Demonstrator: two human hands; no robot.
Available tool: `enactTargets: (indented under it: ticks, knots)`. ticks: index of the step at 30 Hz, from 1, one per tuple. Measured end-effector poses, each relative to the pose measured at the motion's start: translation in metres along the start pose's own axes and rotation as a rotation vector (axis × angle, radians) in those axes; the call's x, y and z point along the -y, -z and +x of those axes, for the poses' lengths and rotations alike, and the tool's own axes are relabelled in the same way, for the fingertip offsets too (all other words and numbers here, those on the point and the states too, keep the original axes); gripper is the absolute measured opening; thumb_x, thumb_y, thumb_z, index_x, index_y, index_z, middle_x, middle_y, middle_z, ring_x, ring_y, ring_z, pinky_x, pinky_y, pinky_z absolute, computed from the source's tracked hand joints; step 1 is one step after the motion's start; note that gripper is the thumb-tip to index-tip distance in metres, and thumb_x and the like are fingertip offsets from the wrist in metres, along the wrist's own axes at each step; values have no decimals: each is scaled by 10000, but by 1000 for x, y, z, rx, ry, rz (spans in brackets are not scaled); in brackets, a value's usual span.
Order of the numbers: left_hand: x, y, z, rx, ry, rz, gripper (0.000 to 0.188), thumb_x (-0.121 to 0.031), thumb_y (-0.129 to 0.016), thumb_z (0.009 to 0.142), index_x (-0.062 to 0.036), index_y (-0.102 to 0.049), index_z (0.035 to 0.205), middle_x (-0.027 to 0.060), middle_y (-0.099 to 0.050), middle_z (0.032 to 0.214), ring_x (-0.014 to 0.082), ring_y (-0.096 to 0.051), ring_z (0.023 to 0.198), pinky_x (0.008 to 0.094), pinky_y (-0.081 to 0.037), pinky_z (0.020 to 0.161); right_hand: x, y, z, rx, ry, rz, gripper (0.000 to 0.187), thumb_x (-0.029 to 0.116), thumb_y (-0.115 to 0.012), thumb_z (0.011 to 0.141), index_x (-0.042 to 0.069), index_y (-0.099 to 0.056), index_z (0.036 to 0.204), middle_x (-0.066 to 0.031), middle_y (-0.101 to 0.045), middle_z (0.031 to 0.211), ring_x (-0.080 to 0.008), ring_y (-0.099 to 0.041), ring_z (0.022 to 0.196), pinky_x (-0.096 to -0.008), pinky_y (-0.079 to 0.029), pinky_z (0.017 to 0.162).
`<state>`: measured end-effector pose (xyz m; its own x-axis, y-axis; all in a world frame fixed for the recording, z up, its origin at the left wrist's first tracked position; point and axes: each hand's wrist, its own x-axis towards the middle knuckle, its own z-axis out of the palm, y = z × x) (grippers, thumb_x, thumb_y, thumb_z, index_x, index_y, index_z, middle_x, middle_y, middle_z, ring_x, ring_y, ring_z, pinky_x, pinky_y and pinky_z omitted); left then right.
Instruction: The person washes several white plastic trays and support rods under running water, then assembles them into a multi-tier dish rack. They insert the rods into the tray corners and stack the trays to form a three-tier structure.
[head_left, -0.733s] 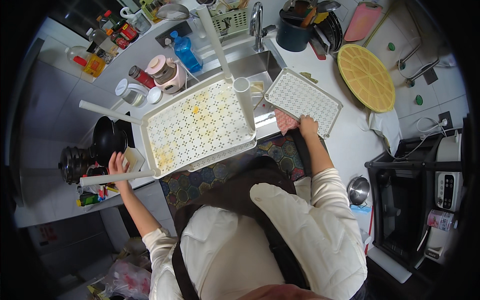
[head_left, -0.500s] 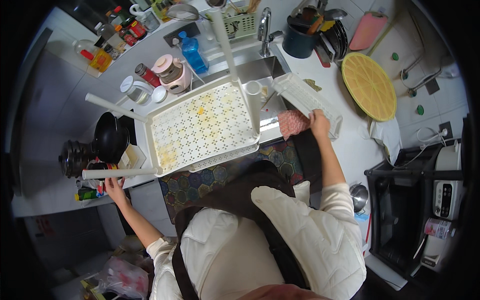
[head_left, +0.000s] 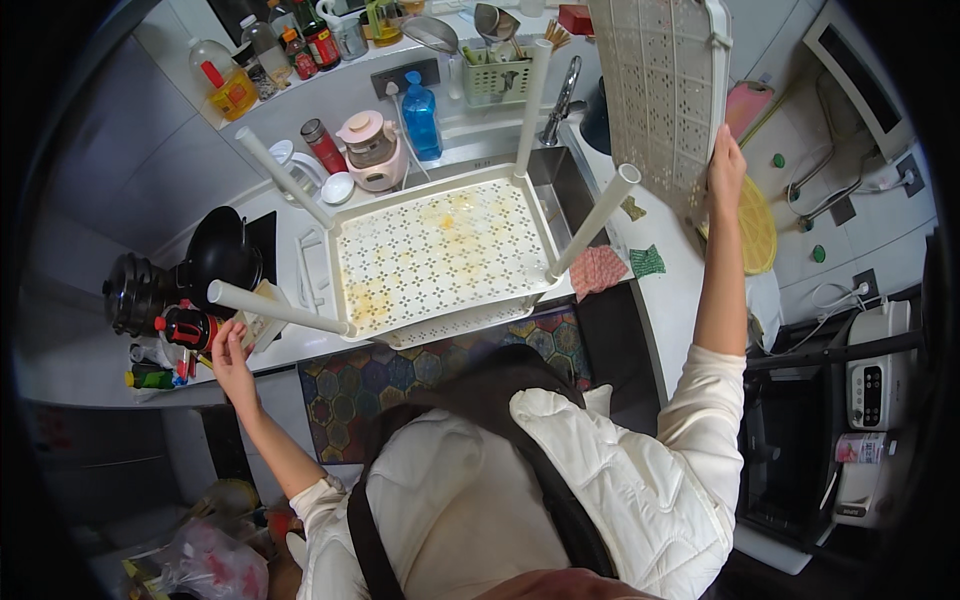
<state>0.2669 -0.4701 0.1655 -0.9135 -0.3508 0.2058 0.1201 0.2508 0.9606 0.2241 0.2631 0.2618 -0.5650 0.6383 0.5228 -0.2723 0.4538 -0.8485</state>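
Note:
My right hand (head_left: pixel 725 170) grips the side edge of a white perforated plastic shelf tray (head_left: pixel 660 90), raised on edge above the counter at the right. The tray's top runs out of view. Before me a white plastic rack (head_left: pixel 440 250) sits over the sink (head_left: pixel 565 185), its upright posts pointing upward. Yellow-brown stains mark its holed surface. My left hand (head_left: pixel 232 360) is open, fingers apart, below the rack's near-left post (head_left: pixel 275 306). It is close to a dark bottle with a red label (head_left: pixel 190 327), and no held object shows in it.
A pink cloth (head_left: pixel 598 271) and a green cloth (head_left: pixel 647 261) lie on the counter right of the rack. A black wok (head_left: pixel 218 250) stands at the left. Behind are a pink appliance (head_left: pixel 370 160), a blue bottle (head_left: pixel 421 120) and the faucet (head_left: pixel 562 105). A yellow round lid (head_left: pixel 755 225) leans right.
My right hand has lifted the white tray off the counter and turned it upright, uncovering the green cloth. My left hand is now apart from the post it was beside. The view has shifted.

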Motion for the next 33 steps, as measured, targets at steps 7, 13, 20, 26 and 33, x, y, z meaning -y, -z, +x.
enactTargets:
  ticks: [7, 13, 20, 26, 33]
  knots:
    - [16, 27, -1, 19, 1, -5, 286, -194, -511, 948, -16, -548, 1168, 82, -627, 1076, 135, -591, 984, 260, -479, 784, 95, -57, 34, 23, 166, 24, 414, 371, -506, 942, 9, -597, 763, 78, -422, 648, -36, -331, 607, -215, -274, 519]
    - [-15, 25, -3, 34, -71, -24, 269, -145, -516, 938, -3, -544, 1164, 84, -629, 1064, 130, -586, 976, 245, -463, 801, 202, -107, -2, 140, 607, -219, 374, 360, -524, 934, 45, -563, 735, 7, -444, 565, -79, -398, 527, -232, -327, 495]
    - [-78, -42, -21, 453, -343, -71, 490, -120, -661, 807, -8, -477, 1248, 115, -559, 1197, 196, -519, 1128, 326, -412, 937, 262, -153, -115, 216, 1283, -475, 214, 191, -682, 801, 60, -546, 701, -74, -499, 623, -225, -494, 497, -312, -384, 454]
    - [-97, -99, -27, 483, -470, -103, 603, -157, -637, 846, 25, -352, 1345, 146, -517, 1238, 220, -494, 1158, 357, -379, 984, 252, -158, -150, 357, 1364, -443, 221, 207, -708, 766, 74, -535, 729, -45, -484, 618, -190, -469, 488, -292, -369, 464]
    - [-103, -107, -28, 549, -363, -161, 398, -96, -493, 928, 77, -397, 1273, 126, -600, 1070, 187, -612, 932, 305, -462, 849, 238, -155, -157, 379, 1325, -460, 215, 211, -702, 772, 73, -541, 738, -50, -490, 621, -190, -473, 488, -290, -371, 462]
